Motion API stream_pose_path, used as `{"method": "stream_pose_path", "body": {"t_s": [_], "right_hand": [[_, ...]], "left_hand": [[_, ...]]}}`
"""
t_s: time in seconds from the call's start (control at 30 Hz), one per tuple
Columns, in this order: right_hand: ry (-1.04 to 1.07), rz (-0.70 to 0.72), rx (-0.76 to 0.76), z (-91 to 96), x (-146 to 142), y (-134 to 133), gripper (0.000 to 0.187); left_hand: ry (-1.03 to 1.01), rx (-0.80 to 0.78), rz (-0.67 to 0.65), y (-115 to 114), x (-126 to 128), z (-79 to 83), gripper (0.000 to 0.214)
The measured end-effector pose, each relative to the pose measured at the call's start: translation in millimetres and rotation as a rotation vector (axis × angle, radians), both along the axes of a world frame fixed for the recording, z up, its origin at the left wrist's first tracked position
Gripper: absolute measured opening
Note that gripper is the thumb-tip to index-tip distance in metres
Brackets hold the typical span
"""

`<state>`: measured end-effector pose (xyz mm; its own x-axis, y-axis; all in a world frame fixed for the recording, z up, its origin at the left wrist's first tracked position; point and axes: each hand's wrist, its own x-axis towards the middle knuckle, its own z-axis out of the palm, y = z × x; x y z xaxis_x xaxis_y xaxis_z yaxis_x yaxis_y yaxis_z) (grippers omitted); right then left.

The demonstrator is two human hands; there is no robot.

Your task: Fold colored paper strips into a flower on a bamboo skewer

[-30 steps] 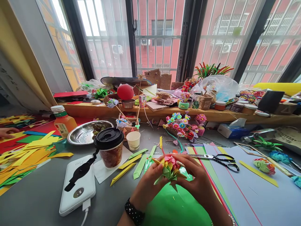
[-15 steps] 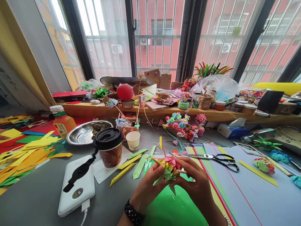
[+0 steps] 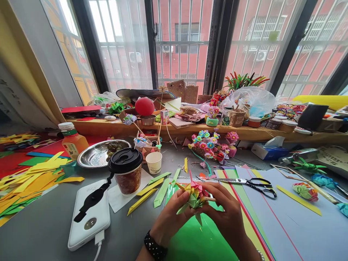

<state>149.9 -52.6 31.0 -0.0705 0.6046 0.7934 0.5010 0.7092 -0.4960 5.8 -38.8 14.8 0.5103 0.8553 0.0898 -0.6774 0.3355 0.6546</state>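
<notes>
Between my two hands is a folded paper flower with green, yellow and pink points. My left hand grips its left side, thumb on top. On the other side my right hand pinches the pink and green folds with thumb and fingers; a thin pale stick pokes out by these fingers. Both hands hover over a shiny green sheet. Folded green paper strips and yellow paper strips lie left of my hands. Black-handled scissors rest on stacked paper to the right.
A lidded coffee cup, a paper cup and a white power bank with a cable stand left. Behind are a metal plate and crocheted flowers. Cut paper strips pile far left; a finished-looking paper flower lies right.
My hands keep their hold on the paper flower, with only slight finger shifts. At the far left edge, fingertips seen near the yellow paper are gone, along with a yellow piece there.
</notes>
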Motion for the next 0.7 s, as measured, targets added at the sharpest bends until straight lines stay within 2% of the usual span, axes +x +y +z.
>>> {"method": "stream_pose_path", "body": {"t_s": [0.17,0.3,0.43,0.6,0.7], "right_hand": [[0.014,0.013,-0.046,-3.6,0,3,0.029],[0.057,0.132,-0.160,-4.8,10,8,0.037],[0.092,0.090,-0.238,-2.2,20,9,0.023],[0.051,0.148,-0.220,-2.6,16,10,0.015],[0.052,0.088,-0.201,-5.4,13,12,0.013]], "left_hand": [[-0.011,-0.016,0.013,1,-1,-0.8,0.017],[-0.007,-0.069,0.027,6,-2,3.1,0.022],[0.020,-0.106,0.074,10,-5,8.3,0.025],[0.203,-0.072,0.214,6,-4,11.3,0.028],[0.349,0.005,0.279,10,-2,9.5,0.035]]}}
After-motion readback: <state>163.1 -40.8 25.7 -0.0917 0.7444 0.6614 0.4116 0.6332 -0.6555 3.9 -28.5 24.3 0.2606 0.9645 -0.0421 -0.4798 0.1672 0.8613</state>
